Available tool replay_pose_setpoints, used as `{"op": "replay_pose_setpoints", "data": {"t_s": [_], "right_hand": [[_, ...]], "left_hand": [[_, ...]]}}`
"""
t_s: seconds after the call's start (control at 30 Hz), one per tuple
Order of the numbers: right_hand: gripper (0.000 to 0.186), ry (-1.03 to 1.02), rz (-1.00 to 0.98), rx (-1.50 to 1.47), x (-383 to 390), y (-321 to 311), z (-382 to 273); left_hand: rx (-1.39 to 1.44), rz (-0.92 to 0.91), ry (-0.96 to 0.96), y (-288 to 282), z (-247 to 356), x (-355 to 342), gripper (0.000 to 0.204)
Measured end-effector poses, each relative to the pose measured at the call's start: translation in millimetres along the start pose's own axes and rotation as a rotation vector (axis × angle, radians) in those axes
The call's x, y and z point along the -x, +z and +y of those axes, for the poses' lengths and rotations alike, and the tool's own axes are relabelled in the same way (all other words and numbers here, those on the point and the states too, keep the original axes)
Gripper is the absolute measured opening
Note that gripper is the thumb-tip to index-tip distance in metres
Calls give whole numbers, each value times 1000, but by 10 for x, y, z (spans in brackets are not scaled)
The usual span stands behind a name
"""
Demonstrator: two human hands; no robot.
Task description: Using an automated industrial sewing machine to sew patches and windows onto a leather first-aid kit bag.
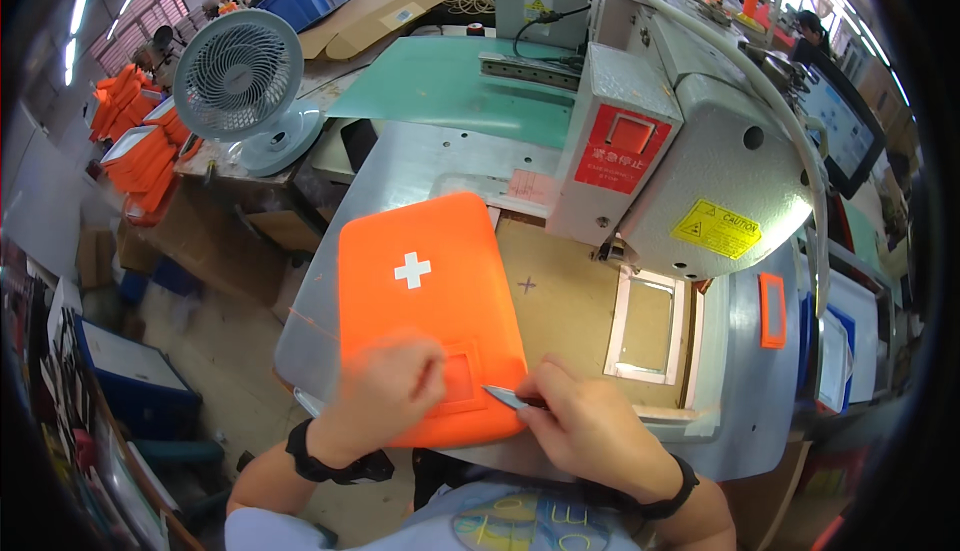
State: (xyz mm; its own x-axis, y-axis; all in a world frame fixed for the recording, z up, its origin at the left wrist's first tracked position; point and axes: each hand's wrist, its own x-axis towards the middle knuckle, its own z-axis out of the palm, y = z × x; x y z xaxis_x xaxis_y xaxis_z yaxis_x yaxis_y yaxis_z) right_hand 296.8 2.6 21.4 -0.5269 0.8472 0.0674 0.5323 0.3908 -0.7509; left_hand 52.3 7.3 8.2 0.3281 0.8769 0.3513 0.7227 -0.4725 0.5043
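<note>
Two hands working on an orange pouch point(425, 291): left hand point(385, 391) pressing it flat, grip released; right hand point(590, 426) gripping a small blade point(508, 398).

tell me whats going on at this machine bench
A person works on an orange panel with a white cross lying on the metal table of a grey industrial sewing machine. The left hand presses down on the panel's near end beside a raised rectangular frame. The right hand holds a small metal blade or snips with its tip at the panel's edge. A desk fan stands behind.
</note>
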Motion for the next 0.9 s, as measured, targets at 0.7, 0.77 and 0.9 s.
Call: {"op": "replay_pose_setpoints", "data": {"t_s": [0.7, 0.77, 0.9], "right_hand": [[28, -22, 84, 112, 115, -35, -20], [26, -32, 96, 136, 118, -12, -37], [24, -44, 96, 165, 131, -8, -54]], "left_hand": [[5, -145, -59, -96, 368, 154, 35], [-66, -61, 80, 20, 308, 81, 28], [-229, -137, 268, -9, 286, -32, 20]]}}
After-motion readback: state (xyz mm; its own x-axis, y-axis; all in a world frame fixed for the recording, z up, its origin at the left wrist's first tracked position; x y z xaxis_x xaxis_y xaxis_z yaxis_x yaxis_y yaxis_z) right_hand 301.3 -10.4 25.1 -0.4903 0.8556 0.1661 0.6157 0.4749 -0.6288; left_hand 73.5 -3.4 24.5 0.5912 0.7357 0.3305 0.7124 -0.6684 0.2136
